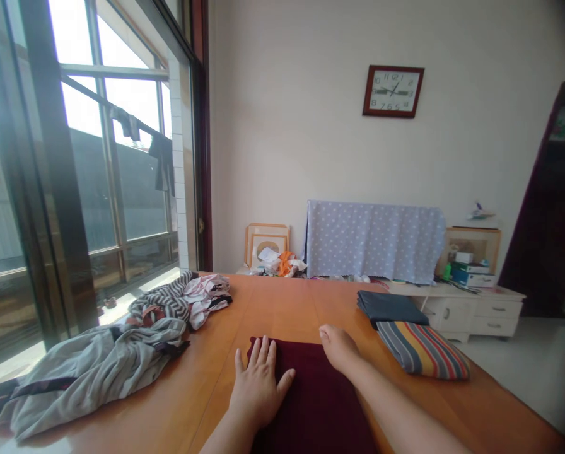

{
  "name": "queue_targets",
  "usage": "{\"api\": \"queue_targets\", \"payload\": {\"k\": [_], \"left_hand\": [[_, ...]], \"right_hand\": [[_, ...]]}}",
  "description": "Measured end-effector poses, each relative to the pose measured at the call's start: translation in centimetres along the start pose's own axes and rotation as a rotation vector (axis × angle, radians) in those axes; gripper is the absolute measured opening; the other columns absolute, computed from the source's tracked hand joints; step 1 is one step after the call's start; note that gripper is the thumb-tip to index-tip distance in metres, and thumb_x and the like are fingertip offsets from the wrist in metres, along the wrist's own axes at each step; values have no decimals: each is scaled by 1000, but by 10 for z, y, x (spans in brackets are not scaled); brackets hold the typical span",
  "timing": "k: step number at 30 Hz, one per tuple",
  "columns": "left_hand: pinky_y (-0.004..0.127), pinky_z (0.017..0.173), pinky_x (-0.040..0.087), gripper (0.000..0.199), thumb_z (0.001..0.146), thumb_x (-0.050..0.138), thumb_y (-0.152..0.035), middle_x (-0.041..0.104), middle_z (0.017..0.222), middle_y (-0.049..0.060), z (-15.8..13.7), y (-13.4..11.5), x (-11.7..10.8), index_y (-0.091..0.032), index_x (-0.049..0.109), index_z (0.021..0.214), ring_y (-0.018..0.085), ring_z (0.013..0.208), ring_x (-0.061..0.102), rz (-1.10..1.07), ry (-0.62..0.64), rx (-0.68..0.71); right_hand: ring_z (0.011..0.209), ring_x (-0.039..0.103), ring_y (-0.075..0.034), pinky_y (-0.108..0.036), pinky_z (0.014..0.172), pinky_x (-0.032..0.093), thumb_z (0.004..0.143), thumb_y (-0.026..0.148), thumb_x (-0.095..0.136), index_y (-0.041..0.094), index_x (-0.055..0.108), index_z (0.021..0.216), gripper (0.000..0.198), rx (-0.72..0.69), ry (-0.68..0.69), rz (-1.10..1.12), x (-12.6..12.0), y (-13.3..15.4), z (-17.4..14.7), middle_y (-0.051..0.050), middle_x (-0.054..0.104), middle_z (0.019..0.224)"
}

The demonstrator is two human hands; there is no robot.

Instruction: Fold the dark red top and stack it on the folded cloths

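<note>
A dark maroon folded cloth (pixel 313 397) lies flat on the wooden table in front of me, its near end cut off by the bottom of the view. My left hand (pixel 258 381) rests palm down on its far left part, fingers stretched and thumb spread. At the cloth's far right corner is my right hand (pixel 339 349), with the fingers curled in. It covers that corner, and I cannot see whether cloth is between the fingers.
Rumpled clothes, a grey garment (pixel 107 359) and a striped one (pixel 164 299), lie left on the table (pixel 282 296) by the window. A folded dark blue cloth (pixel 391 308) and a striped folded cloth (pixel 422 350) lie right. Behind stands a low white cabinet (pixel 493 309).
</note>
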State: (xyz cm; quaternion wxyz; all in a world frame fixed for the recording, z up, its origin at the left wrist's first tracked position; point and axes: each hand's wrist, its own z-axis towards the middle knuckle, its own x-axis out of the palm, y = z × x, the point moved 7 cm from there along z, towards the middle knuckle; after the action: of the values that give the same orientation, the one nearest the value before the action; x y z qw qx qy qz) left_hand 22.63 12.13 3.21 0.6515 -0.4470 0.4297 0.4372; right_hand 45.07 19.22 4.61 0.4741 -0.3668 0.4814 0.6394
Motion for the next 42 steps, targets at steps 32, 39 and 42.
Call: {"api": "queue_targets", "payload": {"k": [32, 39, 42], "left_hand": [[71, 113, 1, 89, 84, 18, -81, 13, 163, 8, 9, 5, 17, -26, 32, 153, 36, 151, 6, 36, 69, 14], [68, 114, -3, 90, 85, 12, -81, 13, 163, 8, 5, 3, 12, -26, 28, 154, 33, 151, 4, 71, 72, 19], [68, 114, -6, 89, 86, 10, -79, 13, 163, 7, -6, 10, 5, -26, 29, 154, 33, 151, 4, 104, 85, 14]], "right_hand": [[151, 13, -25, -44, 122, 9, 97, 63, 22, 20, 24, 156, 73, -238, 318, 122, 22, 42, -92, -7, 19, 162], [152, 7, -23, -44, 123, 3, 97, 63, 18, 21, 18, 157, 74, -222, 366, 83, 20, 39, -92, -5, 11, 164], [152, 5, -23, -43, 122, 2, 97, 62, 17, 20, 17, 157, 74, -227, 381, 78, 19, 41, -93, -5, 10, 164]]}}
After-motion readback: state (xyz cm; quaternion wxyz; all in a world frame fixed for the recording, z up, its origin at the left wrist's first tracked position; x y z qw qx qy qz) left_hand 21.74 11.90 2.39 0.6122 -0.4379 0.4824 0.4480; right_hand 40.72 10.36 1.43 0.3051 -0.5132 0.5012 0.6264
